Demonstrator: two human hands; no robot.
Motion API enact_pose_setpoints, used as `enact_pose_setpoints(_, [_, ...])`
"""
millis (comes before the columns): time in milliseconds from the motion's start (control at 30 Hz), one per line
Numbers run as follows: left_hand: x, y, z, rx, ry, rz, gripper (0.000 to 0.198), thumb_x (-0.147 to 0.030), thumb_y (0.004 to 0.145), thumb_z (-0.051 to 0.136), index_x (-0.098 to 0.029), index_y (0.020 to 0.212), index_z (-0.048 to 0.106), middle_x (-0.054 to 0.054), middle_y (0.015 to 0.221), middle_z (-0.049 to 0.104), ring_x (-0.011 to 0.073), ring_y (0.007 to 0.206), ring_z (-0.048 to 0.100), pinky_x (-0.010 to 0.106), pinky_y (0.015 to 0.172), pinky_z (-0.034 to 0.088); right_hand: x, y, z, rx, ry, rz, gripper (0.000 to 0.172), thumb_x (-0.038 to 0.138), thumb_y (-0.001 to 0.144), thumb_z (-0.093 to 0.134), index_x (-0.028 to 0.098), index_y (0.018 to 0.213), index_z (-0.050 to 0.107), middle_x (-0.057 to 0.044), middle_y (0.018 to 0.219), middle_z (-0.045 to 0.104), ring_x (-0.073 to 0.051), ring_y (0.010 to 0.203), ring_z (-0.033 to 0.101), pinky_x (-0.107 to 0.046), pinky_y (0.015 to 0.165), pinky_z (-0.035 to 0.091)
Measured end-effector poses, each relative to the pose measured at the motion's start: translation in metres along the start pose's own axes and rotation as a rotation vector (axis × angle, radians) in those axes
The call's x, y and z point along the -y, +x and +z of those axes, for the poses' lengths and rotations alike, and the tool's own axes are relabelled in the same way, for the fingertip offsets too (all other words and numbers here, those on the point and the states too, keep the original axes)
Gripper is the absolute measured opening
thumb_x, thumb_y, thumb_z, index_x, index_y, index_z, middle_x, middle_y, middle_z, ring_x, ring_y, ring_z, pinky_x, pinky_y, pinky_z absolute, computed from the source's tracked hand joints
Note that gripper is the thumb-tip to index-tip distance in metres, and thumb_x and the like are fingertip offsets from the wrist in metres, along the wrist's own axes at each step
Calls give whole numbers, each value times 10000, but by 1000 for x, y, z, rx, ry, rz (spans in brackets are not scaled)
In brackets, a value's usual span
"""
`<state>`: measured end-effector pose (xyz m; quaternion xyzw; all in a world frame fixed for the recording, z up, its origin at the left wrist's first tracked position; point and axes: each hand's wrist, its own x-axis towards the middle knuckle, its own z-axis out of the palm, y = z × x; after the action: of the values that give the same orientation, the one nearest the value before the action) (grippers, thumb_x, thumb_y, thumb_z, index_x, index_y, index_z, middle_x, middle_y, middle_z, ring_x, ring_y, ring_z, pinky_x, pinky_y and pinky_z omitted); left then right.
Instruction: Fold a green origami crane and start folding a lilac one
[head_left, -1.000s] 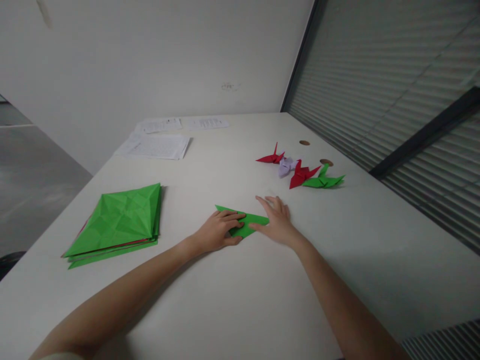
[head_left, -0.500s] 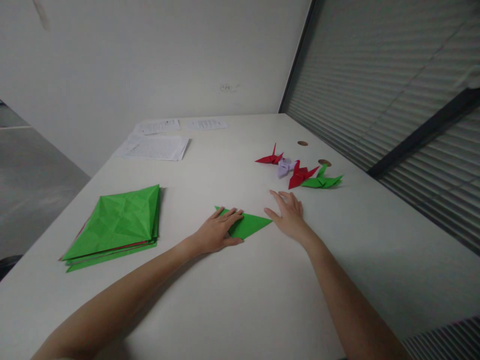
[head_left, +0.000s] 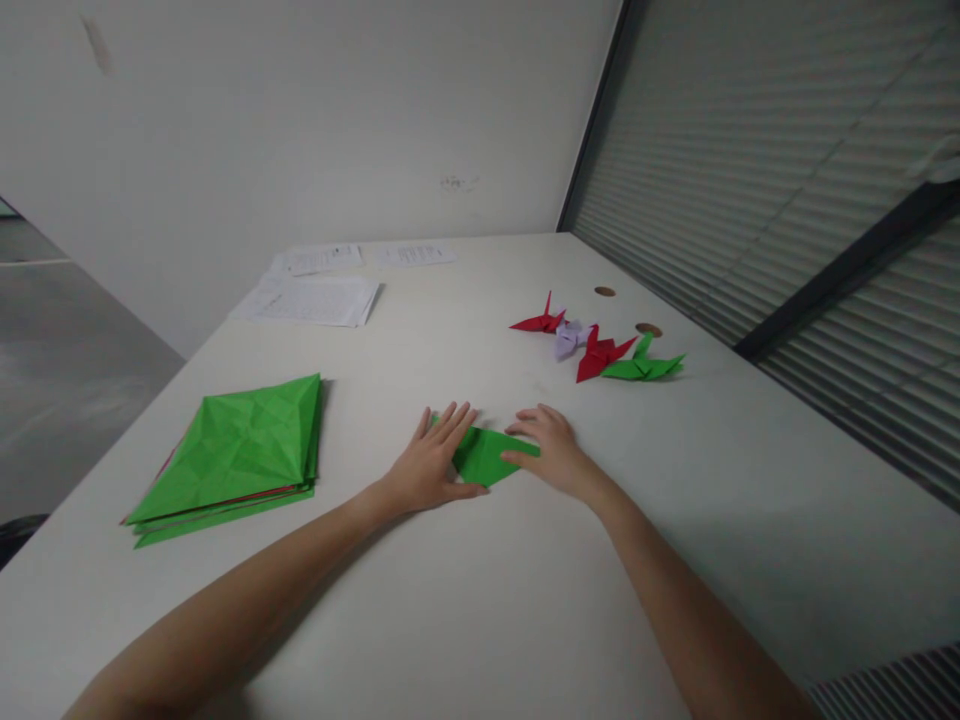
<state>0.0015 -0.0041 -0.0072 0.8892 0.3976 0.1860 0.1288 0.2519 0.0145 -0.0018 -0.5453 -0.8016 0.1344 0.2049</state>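
A folded piece of green origami paper (head_left: 484,457) lies flat on the white table between my hands. Over its left end rests my left hand (head_left: 435,465), fingers spread and thumb along the near edge. My right hand (head_left: 551,450) is at its right tip, with thumb and fingers apart above and around that end. Whether the right fingers press on the paper cannot be made out. Part of the paper's left side is hidden under the left hand.
A stack of creased green paper (head_left: 247,440), with a red layer showing, lies at left. Several folded paper cranes sit at back right, among them a red crane (head_left: 600,352) and a green crane (head_left: 643,366). Printed sheets (head_left: 319,300) lie at the far left.
My right hand has moved left and slightly down, onto the paper's right tip. The fingers of my left hand have straightened and shifted a little on the paper.
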Motion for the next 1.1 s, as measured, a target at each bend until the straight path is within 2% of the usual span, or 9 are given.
enact_pose_setpoints(100, [-1, -2, -1, -117, -14, -2, 1072, -667, 734, 668, -207, 1538, 130, 211, 1596, 160, 386, 1484, 67, 638, 1158, 34, 9, 1, 7, -36, 174, -54, 136, 302, 764, 714, 207, 844, 659, -78, 1068, 669, -259, 1084, 564, -464, 994, 391])
enact_pose_setpoints(200, [-3, -3, -4, -374, -131, -92, 908, -526, 825, 658, -238, 1521, 151, 193, 1604, 124, 363, 1490, 66, 608, 1169, 120, 12, 5, 5, -124, 426, 13, 122, 305, 786, 658, 202, 781, 594, -37, 861, 665, -207, 856, 605, -386, 840, 466])
enact_pose_setpoints(300, [-8, 0, -4, -582, -451, -218, 779, -442, 876, 624, -260, 1492, 184, 192, 1580, 166, 345, 1454, 234, 560, 1144, 271, 16, 9, 1, -244, 649, 79, 188, 368, 775, 652, 202, 769, 562, 3, 737, 603, -172, 708, 583, -312, 691, 474])
enact_pose_setpoints(400, [-17, 4, -1, -417, -989, -288, 626, -457, 917, 549, -286, 1441, 253, 191, 1482, 356, 300, 1196, 573, 504, 948, 510, 27, 9, 1, -309, 743, 76, 212, 381, 766, 664, 200, 761, 552, 11, 706, 584, -157, 657, 571, -277, 616, 464])
enact_pose_setpoints(467, [-25, 6, 0, -415, -1172, -349, 624, -441, 899, 586, -300, 1421, 274, 171, 1452, 390, 260, 1070, 635, 451, 841, 569, 37, 5, 3, -338, 702, 42, 176, 343, 791, 654, 200, 770, 555, 4, 718, 595, -159, 674, 580, -278, 633, 475])
enact_pose_setpoints(533, [-30, 6, 1, -442, -1258, -341, 644, -412, 858, 655, -321, 1396, 311, 132, 1456, 386, 222, 1038, 634, 415, 846, 572, 47, 0, 4, -369, 589, -43, 111, 285, 835, 623, 202, 789, 565, -11, 756, 610, -168, 733, 593, -296, 699, 486])
enact_pose_setpoints(733, [-30, 4, 1, -470, -1300, -298, 498, -447, 879, 621, -332, 1311, 402, 59, 1350, 489, 207, 1146, 555, 370, 917, 531, 68, -10, 0, -278, 441, -321, 84, 273, 911, 576, 211, 922, 630, -58, 914, 639, -193, 905, 613, -338, 824, 502])
enact_pose_setpoints(933, [-28, 1, 2, -419, -1234, -341, 807, -463, 784, 717, -344, 1423, 238, 71, 1293, 534, 231, 1169, 549, 380, 970, 480, 71, -14, 1, -220, 346, -394, 193, 296, 951, 511, 216, 1022, 673, -73, 987, 648, -204, 958, 612, -374, 864, 513])
enact_pose_setpoints(1100, [-29, -1, 2, -395, -1207, -304, 764, -396, 815, 672, -335, 1441, 238, 78, 1341, 519, 241, 1214, 524, 402, 1015, 444, 74, -16, 4, -185, 178, -328, 263, 285, 965, 458, 209, 1138, 641, -107, 1073, 610, -239, 1003, 581, -429, 895, 500])
